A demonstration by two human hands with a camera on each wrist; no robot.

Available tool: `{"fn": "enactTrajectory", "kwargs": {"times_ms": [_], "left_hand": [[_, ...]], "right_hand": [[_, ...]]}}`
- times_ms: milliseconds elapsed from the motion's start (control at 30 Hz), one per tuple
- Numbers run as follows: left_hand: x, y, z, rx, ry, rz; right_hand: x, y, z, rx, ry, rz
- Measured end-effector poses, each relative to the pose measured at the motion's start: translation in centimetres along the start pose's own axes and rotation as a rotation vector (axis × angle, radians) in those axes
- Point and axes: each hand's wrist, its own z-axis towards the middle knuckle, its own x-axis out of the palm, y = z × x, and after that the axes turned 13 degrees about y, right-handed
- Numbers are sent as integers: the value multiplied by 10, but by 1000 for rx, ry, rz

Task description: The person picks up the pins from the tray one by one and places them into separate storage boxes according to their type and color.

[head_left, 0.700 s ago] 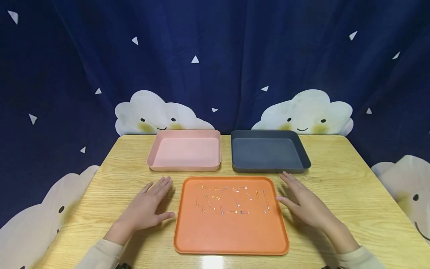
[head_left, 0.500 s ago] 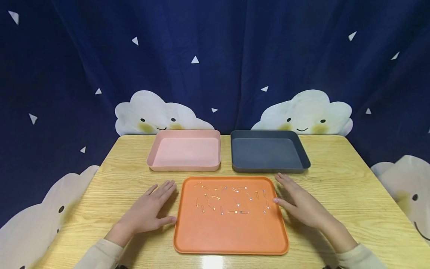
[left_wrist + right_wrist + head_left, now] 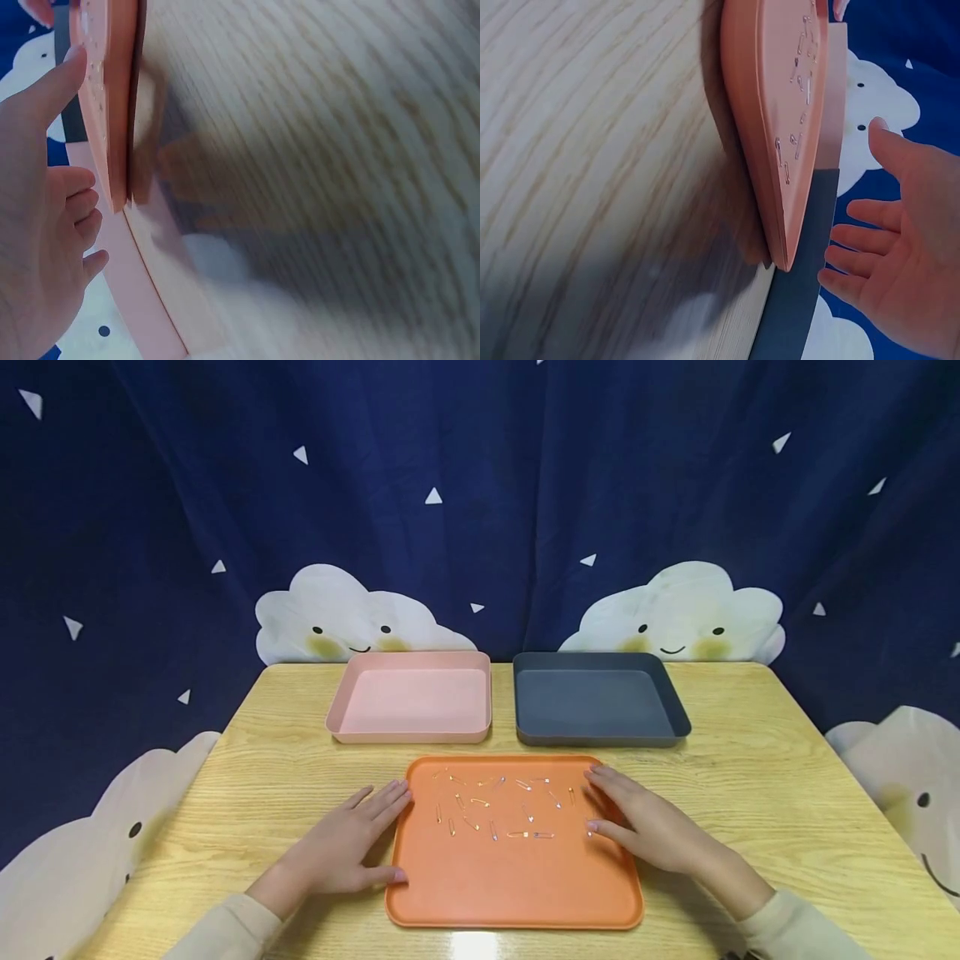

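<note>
Several gold and silver safety pins (image 3: 480, 802) lie scattered over the far half of an orange tray (image 3: 517, 885). At the tray's left edge is my left hand (image 3: 341, 847), fingers extended and thumb apart, its tips over the rim; whether they touch it I cannot tell. My right hand (image 3: 656, 827) hovers above the tray's right edge with fingers spread, hiding a few pins there. In the right wrist view, pins (image 3: 801, 82) show on the tray, apart from the right hand (image 3: 900, 247). Neither hand holds anything.
Behind the orange tray, a pink tray (image 3: 412, 737) stands on the left and a dark grey tray (image 3: 600, 740) on the right, side by side on the wooden table (image 3: 750, 760). A dark blue curtain (image 3: 480, 460) with clouds hangs behind the table.
Both hands have moved inward. The left has come to the orange tray's left rim, and the right has shifted left over its right edge, covering some pins. The trays keep their places.
</note>
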Motion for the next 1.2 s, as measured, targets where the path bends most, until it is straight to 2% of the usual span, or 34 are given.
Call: {"fn": "enactTrajectory", "kwargs": {"times_ms": [200,433,867,1067,1200], "left_hand": [[0,-3,1,20,12,13],[2,-3,-2,37,-6,59],[3,-6,-3,64,15,55],[4,-7,-5,53,48,66],[5,-7,-6,54,62,76]], "right_hand": [[-1,4,5,-34,16,-44],[-2,8,17,-100,36,-120],[1,7,44,-253,-2,-183],[1,7,62,-283,-22,-216],[3,9,75,-271,-47,-219]]}}
